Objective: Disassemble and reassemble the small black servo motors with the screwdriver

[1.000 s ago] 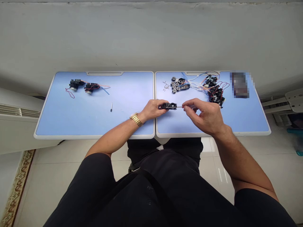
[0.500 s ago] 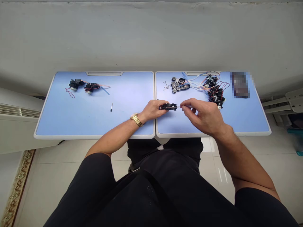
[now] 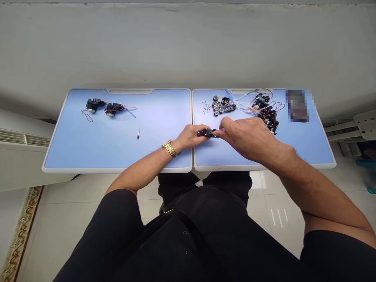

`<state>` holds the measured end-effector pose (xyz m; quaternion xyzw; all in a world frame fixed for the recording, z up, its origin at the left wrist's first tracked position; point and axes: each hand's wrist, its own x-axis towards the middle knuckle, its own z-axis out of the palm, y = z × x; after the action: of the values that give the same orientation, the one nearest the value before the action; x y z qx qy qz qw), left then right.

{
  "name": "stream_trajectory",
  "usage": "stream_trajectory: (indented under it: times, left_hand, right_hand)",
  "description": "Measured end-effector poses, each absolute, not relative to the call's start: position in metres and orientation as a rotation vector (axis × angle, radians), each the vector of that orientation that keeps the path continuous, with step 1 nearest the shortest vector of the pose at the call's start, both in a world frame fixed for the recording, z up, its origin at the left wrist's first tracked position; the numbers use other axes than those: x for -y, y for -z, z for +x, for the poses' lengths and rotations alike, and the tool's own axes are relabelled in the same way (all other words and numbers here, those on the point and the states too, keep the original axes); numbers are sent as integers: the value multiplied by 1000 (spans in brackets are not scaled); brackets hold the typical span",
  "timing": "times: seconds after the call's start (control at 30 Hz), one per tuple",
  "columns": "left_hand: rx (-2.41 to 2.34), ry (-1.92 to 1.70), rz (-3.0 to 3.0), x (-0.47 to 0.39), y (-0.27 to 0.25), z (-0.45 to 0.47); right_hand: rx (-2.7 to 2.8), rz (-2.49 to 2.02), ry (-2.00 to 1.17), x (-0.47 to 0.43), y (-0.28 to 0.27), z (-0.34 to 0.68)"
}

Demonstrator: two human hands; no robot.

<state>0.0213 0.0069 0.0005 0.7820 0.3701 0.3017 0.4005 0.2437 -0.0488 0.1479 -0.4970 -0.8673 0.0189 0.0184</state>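
My left hand (image 3: 192,135), with a gold watch (image 3: 169,149) at its wrist, grips a small black plastic assembly (image 3: 205,133) above the near left part of the right-hand tabletop. Fingers and thumb of my right hand (image 3: 235,131) are pinched together at the assembly's right end. They close on a thin rod-like tool that they largely cover, so its exact kind cannot be made out. Beyond my hands lie several round silver-and-black parts (image 3: 216,105) and a scatter of tiny screws (image 3: 206,107).
Black motor units with wires (image 3: 266,111) lie on the right, beside a blurred dark object (image 3: 298,105). Two similar wired units (image 3: 94,104) rest at the far left. A small dark-tipped rod (image 3: 138,133) lies on the left tabletop (image 3: 117,156). A narrow seam divides the tabletops.
My right hand has moved left, its fingertips now against the assembly's right end, with the wrist turned over and the forearm swung outward. My left hand has stayed in place.
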Motion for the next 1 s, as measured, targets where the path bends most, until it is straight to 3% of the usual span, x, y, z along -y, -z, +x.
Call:
stream_trajectory:
  times: [0.2, 0.53, 0.77, 1.0]
  left_hand:
    - [-940, -723, 1933, -7, -4, 20]
    - [-886, -745, 1861, -8, -1, 20]
    - [-921, -722, 1853, -7, -6, 20]
    - [-912, -734, 1838, -7, -4, 20]
  right_hand:
    - [2792, -1340, -182, 40, -158, 235]
    - [2719, -1509, 55, 27, -150, 231]
    - [2719, -1388, -175, 22, -159, 234]
    - [2662, -1510, 8, 24, -146, 240]
